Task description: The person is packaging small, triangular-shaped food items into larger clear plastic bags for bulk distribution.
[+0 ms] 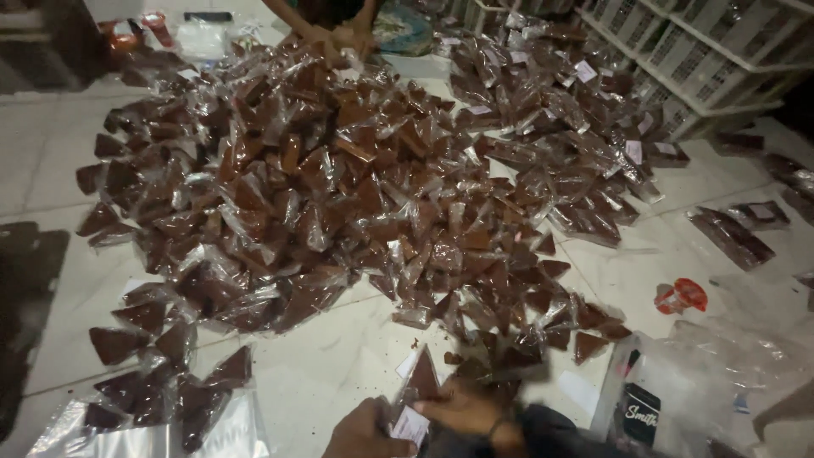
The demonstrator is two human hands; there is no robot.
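White floor tiles [339, 373] are carrying a broad heap of wrapped brown triangular sweets [339, 178]. At the bottom edge, the left hand [363, 434] and right hand [465, 413] are gripping one clear packet [421, 392] with a white label slip. Judgement: keeping the slip flat matters. Blur is obscuring the fingers; another person's hands [335, 36] are working beyond the heap, partly cut off.
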